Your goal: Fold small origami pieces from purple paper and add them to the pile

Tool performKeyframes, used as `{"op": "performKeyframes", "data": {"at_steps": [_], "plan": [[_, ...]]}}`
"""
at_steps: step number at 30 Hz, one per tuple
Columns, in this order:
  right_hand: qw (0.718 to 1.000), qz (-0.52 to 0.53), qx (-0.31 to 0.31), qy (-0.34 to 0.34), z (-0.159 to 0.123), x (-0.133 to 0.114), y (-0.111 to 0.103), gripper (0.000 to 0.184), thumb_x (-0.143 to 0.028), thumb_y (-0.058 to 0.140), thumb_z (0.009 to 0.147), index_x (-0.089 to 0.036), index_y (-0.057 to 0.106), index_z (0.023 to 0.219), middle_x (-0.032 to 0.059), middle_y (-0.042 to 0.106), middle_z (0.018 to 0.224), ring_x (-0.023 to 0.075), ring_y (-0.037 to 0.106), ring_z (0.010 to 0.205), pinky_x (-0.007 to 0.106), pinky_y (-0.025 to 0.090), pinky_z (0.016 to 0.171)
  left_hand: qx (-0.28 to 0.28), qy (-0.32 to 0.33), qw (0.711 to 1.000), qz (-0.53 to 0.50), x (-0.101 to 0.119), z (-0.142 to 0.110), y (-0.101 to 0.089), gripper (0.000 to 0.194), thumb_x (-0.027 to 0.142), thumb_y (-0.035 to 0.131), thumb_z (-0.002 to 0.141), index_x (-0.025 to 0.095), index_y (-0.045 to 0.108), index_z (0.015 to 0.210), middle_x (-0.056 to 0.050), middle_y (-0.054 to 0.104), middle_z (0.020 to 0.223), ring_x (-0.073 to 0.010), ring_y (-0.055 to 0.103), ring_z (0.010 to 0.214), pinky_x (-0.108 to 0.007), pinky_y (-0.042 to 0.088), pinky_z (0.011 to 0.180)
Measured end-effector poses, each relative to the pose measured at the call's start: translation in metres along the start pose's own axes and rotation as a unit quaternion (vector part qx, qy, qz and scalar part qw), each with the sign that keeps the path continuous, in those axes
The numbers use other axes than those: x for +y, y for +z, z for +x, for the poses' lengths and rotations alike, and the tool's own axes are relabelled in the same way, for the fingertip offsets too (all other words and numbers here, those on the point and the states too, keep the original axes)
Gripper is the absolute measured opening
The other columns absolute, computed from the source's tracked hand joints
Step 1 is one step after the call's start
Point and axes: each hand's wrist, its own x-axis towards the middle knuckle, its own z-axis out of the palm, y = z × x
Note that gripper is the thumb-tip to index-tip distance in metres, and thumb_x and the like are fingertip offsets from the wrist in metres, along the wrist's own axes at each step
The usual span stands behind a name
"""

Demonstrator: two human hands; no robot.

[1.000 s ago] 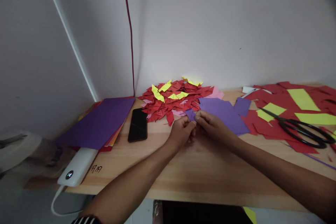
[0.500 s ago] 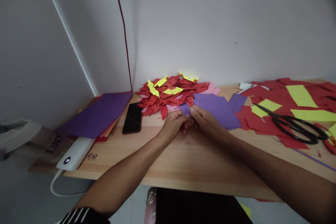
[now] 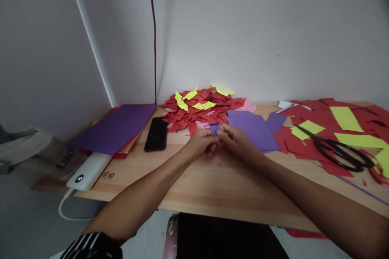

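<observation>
A small piece of purple paper (image 3: 214,128) is pinched between both my hands above the middle of the table. My left hand (image 3: 203,142) grips its left side with thumb and fingers closed. On the other side, my right hand (image 3: 230,135) holds it the same way, and the fingers hide its lower part. Just beyond the hands lies a heap of folded red paper pieces (image 3: 202,115) with some yellow and pink ones. A stack of purple paper sheets (image 3: 253,127) lies beside my right hand.
Black-handled scissors (image 3: 337,149) rest on red and yellow paper scraps (image 3: 306,145) at right. A black phone (image 3: 156,134) lies left of the hands. Farther left are large purple sheets (image 3: 115,129) and a white power bank (image 3: 88,172) with a cable. A wall (image 3: 243,40) rises behind the table.
The camera view has turned and shifted slightly. Both hands still hold the small purple paper, with a slight change in the fingers' position on it.
</observation>
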Motion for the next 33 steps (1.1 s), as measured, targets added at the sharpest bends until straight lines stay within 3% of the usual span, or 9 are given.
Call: {"op": "performKeyframes", "data": {"at_steps": [3, 8, 11, 15, 24, 30, 33], "plan": [[1.000, -0.014, 0.018, -0.013, 0.0000, 0.0006, 0.0014, 0.027, -0.038, 0.043, 0.091, -0.022, 0.042, 0.070, -0.0038, 0.045, 0.062, 0.0123, 0.041, 0.058, 0.025, 0.033, 0.056, -0.035, -0.005, 0.999, 0.026, -0.0005, -0.0008, 0.0002, 0.018, 0.022, 0.056, 0.072, 0.014, 0.051, 0.057, 0.004, 0.048, 0.041, -0.0053, 0.040, 0.031, -0.017, 0.028, 0.034], [1.000, -0.001, 0.024, -0.001, 0.0001, -0.0023, 0.0004, 0.032, -0.041, 0.039, 0.094, -0.021, 0.046, 0.069, -0.0021, 0.050, 0.063, 0.0135, 0.046, 0.061, 0.026, 0.037, 0.060, -0.032, -0.006, 0.999, 0.015, -0.0004, -0.0041, 0.0043, 0.018, 0.024, 0.057, 0.073, 0.014, 0.053, 0.059, 0.005, 0.048, 0.041, -0.0056, 0.040, 0.031, -0.017, 0.029, 0.033], [0.999, 0.021, 0.004, 0.026, 0.0018, -0.0021, -0.0022, 0.039, -0.046, 0.037, 0.094, -0.022, 0.042, 0.065, -0.0032, 0.045, 0.056, 0.0129, 0.042, 0.055, 0.026, 0.035, 0.055, -0.017, 0.001, 1.000, 0.010, -0.0015, -0.0043, 0.0062, 0.020, 0.026, 0.058, 0.075, 0.013, 0.054, 0.060, 0.005, 0.047, 0.040, -0.0051, 0.039, 0.030, -0.017, 0.028, 0.033], [0.999, 0.030, -0.015, 0.012, 0.0025, 0.0004, -0.0048, 0.038, -0.047, 0.041, 0.094, -0.022, 0.041, 0.066, -0.0041, 0.044, 0.057, 0.0114, 0.041, 0.053, 0.025, 0.034, 0.054, 0.022, -0.002, 1.000, -0.001, -0.0038, -0.0030, 0.0063, 0.023, 0.025, 0.058, 0.076, 0.015, 0.049, 0.058, 0.006, 0.048, 0.041, -0.0045, 0.040, 0.030, -0.017, 0.027, 0.034], [1.000, 0.019, -0.004, 0.013, 0.0013, 0.0015, -0.0010, 0.038, -0.046, 0.039, 0.094, -0.022, 0.042, 0.064, -0.0042, 0.041, 0.056, 0.0114, 0.038, 0.052, 0.025, 0.033, 0.052, 0.041, -0.012, 0.999, -0.010, 0.0000, -0.0051, 0.0065, 0.021, 0.023, 0.058, 0.077, 0.015, 0.049, 0.060, 0.007, 0.045, 0.040, -0.0036, 0.037, 0.030, -0.017, 0.026, 0.033], [1.000, 0.006, -0.008, -0.001, 0.0021, 0.0031, -0.0012, 0.034, -0.045, 0.044, 0.092, -0.021, 0.045, 0.068, -0.0028, 0.049, 0.060, 0.0123, 0.043, 0.056, 0.025, 0.034, 0.055, -0.036, -0.036, 0.999, 0.005, 0.0017, -0.0049, 0.0048, 0.018, 0.021, 0.054, 0.075, 0.014, 0.054, 0.059, 0.005, 0.045, 0.038, -0.0046, 0.037, 0.028, -0.017, 0.028, 0.033], [1.000, 0.002, 0.001, -0.001, 0.0021, 0.0048, -0.0009, 0.036, -0.046, 0.042, 0.093, -0.021, 0.046, 0.066, -0.0014, 0.053, 0.062, 0.0133, 0.047, 0.060, 0.026, 0.036, 0.057, -0.046, -0.047, 0.998, 0.009, 0.0023, -0.0054, 0.0054, 0.018, 0.023, 0.055, 0.075, 0.014, 0.055, 0.059, 0.005, 0.045, 0.038, -0.0049, 0.037, 0.029, -0.017, 0.027, 0.032]]}}
